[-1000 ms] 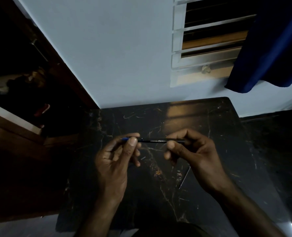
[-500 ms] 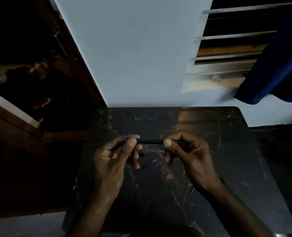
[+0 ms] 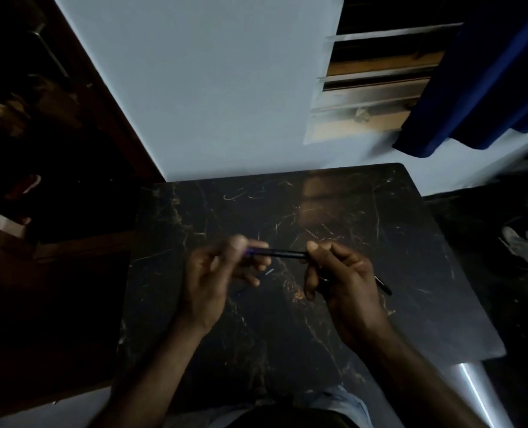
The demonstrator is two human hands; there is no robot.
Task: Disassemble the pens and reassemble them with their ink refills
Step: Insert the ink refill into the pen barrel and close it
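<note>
A thin black pen with a blue end is held level above the dark marble table. My left hand pinches the blue end between thumb and fingers; the hand is motion-blurred. My right hand grips the pen's other end between thumb and forefinger. A second thin dark pen or refill pokes out past the right hand's far side, on or just above the table. A small pale piece lies on the table below the held pen.
The table stands against a pale wall. A dark wooden door and shelf fill the left. A louvred window and blue curtain are at the upper right. Shoes lie on the floor to the right.
The camera has tilted, so the table sits lower in view. The left hand's fingers have shifted at the blue end and are blurred. Both hands still hold the pen.
</note>
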